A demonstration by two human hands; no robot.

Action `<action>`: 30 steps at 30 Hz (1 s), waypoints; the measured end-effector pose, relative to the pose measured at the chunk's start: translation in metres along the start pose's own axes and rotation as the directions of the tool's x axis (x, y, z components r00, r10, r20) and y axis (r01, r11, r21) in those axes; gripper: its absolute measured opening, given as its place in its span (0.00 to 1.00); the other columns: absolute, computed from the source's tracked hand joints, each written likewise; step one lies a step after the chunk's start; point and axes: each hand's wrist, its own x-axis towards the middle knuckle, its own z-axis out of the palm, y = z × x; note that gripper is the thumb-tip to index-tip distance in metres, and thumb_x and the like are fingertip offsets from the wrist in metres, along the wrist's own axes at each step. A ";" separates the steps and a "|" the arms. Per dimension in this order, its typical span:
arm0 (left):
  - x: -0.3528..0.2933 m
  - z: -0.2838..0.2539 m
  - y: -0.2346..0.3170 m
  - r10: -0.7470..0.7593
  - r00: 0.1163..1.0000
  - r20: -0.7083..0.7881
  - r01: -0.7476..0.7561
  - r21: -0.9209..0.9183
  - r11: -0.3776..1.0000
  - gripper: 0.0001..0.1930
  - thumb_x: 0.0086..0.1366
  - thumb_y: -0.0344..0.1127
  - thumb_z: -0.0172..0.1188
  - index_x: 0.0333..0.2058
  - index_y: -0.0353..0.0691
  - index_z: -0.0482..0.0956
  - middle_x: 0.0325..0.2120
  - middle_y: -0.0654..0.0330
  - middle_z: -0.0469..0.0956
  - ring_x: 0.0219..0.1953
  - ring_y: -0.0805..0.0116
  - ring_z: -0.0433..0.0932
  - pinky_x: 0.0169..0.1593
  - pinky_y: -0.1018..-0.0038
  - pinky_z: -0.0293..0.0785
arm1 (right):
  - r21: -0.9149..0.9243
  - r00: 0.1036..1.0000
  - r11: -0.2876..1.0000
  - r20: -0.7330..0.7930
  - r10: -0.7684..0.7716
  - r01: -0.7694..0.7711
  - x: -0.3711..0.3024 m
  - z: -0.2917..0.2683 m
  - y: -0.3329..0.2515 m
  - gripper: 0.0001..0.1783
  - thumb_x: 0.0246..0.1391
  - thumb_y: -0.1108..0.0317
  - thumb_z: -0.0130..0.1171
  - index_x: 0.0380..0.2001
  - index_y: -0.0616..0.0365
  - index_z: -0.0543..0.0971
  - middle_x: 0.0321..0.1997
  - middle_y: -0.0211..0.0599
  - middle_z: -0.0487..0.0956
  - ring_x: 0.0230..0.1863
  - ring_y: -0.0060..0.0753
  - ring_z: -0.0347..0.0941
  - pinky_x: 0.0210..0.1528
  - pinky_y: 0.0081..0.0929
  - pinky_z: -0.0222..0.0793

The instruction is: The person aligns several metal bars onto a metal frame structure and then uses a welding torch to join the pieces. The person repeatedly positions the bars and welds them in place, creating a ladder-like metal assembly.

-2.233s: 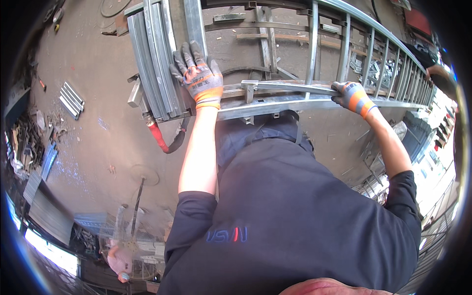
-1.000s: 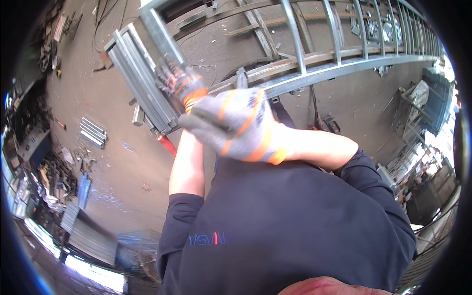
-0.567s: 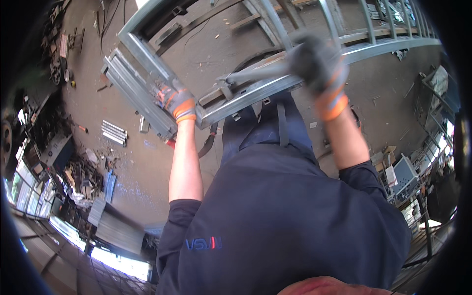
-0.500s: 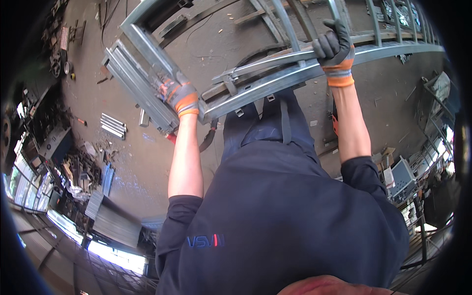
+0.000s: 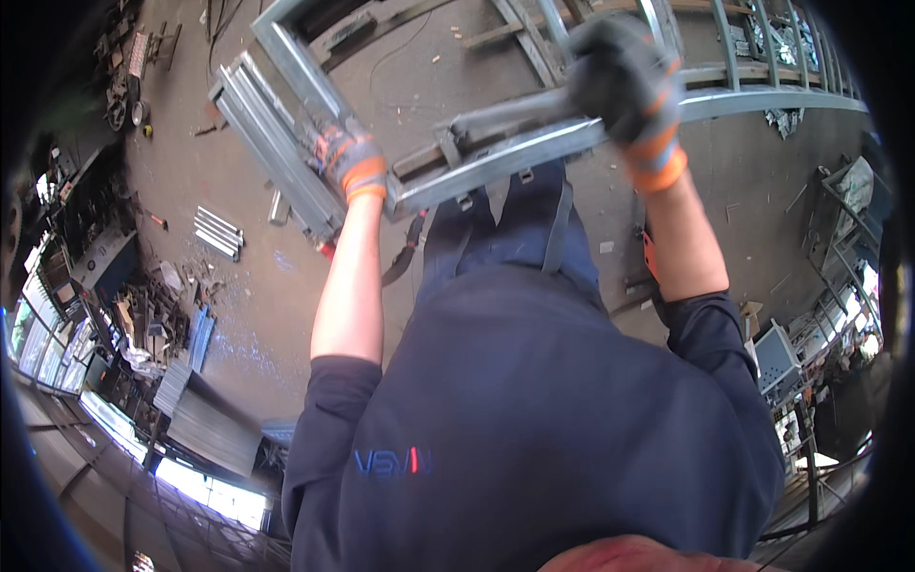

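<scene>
My left hand [image 5: 351,160], in a grey and orange glove, is closed over the side tube of a silvery steel frame [image 5: 496,170], close to its near corner. Several channel-shaped steel lengths [image 5: 272,153] lie side by side just left of that hand. My right hand [image 5: 624,91], gloved alike, is blurred by motion above the frame's near rail. A flat metal bar [image 5: 510,116] with a short crosspiece runs into its fist. The fingers of that hand show only as a smear.
Upright rungs [image 5: 724,43] of the frame stretch away to the right. Short metal pieces [image 5: 219,232] lie on the floor at left, before piled scrap [image 5: 148,329] and a stack of grey sheets [image 5: 214,419]. A perforated grey box [image 5: 777,357] stands at right.
My right hand has moved a little left and blurred, and the bar's free end has shifted right and away from me. My left hand stays at the frame's corner. The view has shifted slightly.
</scene>
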 end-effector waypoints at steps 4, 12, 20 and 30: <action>-0.007 0.009 -0.008 -0.083 0.989 0.123 0.097 -0.112 0.989 0.34 0.68 0.51 0.57 0.68 0.38 0.71 0.68 0.35 0.67 0.70 0.38 0.66 0.74 0.49 0.60 | 0.667 0.988 0.742 -0.058 0.140 -0.066 0.003 -0.074 0.055 0.28 0.78 0.48 0.42 0.43 0.59 0.83 0.12 0.17 0.45 0.12 0.18 0.42 0.16 0.25 0.42; -0.020 0.005 -0.011 0.112 0.991 0.073 -0.110 -0.030 0.994 0.34 0.66 0.48 0.59 0.65 0.34 0.72 0.64 0.37 0.71 0.67 0.36 0.68 0.73 0.49 0.61 | -0.144 0.969 0.959 0.079 -0.233 0.242 -0.041 0.061 -0.023 0.24 0.74 0.52 0.47 0.52 0.62 0.80 0.25 0.26 0.70 0.25 0.23 0.66 0.30 0.25 0.69; -0.014 0.026 -0.019 0.122 0.989 0.078 -0.127 0.060 0.990 0.41 0.62 0.58 0.63 0.67 0.37 0.71 0.56 0.44 0.79 0.62 0.41 0.74 0.66 0.56 0.69 | 0.816 0.969 0.532 0.245 0.035 -0.226 0.025 -0.011 -0.003 0.24 0.76 0.47 0.43 0.30 0.52 0.74 0.13 0.19 0.54 0.14 0.19 0.52 0.18 0.25 0.53; -0.012 0.017 -0.017 0.011 0.973 0.231 -0.029 0.076 0.997 0.39 0.59 0.55 0.66 0.66 0.42 0.74 0.67 0.44 0.68 0.71 0.42 0.65 0.73 0.58 0.61 | -0.602 0.899 0.704 0.055 -0.434 0.377 -0.011 0.051 -0.011 0.23 0.73 0.51 0.47 0.44 0.61 0.82 0.28 0.28 0.75 0.23 0.19 0.69 0.28 0.23 0.69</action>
